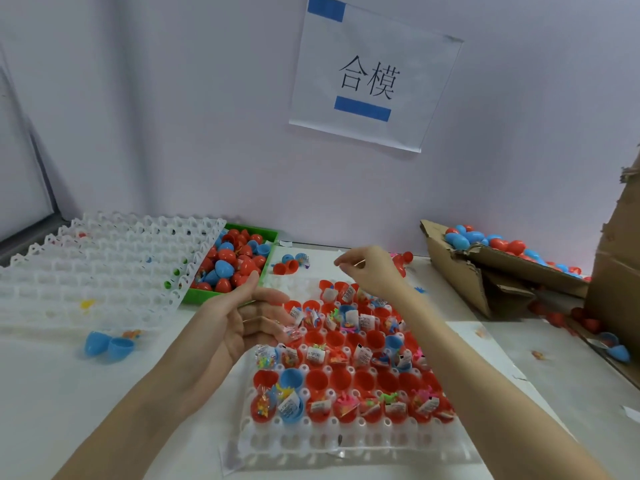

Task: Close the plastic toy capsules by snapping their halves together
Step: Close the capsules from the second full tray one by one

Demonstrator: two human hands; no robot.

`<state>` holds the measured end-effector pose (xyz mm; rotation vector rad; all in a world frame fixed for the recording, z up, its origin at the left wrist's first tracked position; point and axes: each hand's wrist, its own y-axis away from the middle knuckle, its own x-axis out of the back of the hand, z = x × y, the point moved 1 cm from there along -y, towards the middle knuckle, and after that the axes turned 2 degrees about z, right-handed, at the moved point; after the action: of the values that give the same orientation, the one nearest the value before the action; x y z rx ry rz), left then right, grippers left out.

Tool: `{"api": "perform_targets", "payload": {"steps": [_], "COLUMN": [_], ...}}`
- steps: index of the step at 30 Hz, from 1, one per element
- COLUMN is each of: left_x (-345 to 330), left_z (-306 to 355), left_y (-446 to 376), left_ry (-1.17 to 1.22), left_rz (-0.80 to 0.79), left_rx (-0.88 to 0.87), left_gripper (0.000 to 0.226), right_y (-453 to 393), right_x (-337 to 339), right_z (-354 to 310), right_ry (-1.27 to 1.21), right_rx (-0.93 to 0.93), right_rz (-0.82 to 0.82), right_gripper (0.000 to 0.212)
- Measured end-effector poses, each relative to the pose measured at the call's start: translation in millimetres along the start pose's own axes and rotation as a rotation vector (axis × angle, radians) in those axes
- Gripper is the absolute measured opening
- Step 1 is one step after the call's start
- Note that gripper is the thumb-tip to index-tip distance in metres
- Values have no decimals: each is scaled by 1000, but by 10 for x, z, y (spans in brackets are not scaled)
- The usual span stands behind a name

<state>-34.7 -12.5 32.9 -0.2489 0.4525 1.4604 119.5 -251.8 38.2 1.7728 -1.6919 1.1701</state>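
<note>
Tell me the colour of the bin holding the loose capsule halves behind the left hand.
Green; the bin shows best in the head view, partly under white trays.

We see two bare forearms, no sleeves reaching into view on either one. Our left hand point(242, 317) wears no glove, and a thin pale band may sit on one of its fingers, too faint to confirm. Our right hand point(367, 268) is likewise ungloved, its wrist free of watch or strap.

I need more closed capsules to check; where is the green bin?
The green bin sits at the table's far left-centre, partly under the white trays, beyond the left hand.
</note>
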Motion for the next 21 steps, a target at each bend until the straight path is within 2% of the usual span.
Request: {"api": "perform_targets", "payload": {"steps": [5, 8, 12, 13, 15, 16, 18, 20, 21], "left_x": [90, 133, 135, 126, 87, 62, -5, -66, -89], "left_z": [-26, -58, -72, -83, -103, -119, -182, -251, -278], "left_y": [-22, -48, -23, -10, 19, 33, 52, 75, 87], "left_ry": [5, 9, -29, -89, -356, -541, -852, -970, -958], "left_rz": [-14, -14, 8, 20, 84, 121, 144, 129, 123], "left_rx": [-15, -12, -86, -147, -320, -406, -525, -578, -605], "left_gripper": [46, 44, 36, 31, 22, 27, 51, 63, 62], "right_y": [-159, -224, -260, -252, -180, -116, 70, 310, 436], "right_x": [-165, -164, -15, 40, 135, 168, 200, 183, 161], "right_z": [-172, -250, -326, -356, -442, -490, -591, -677, -702], "right_ry": [295, 377, 379, 355, 283, 225, 93, 26, 6], "right_rx": [76, 91, 85, 84, 97, 102, 104, 116, 122], "right_rz": [-270, -294, -230, -216, -191, -182, -178, -181, -177], "right_gripper": [18, 17, 17, 17, 13, 10, 8, 11, 11]}}
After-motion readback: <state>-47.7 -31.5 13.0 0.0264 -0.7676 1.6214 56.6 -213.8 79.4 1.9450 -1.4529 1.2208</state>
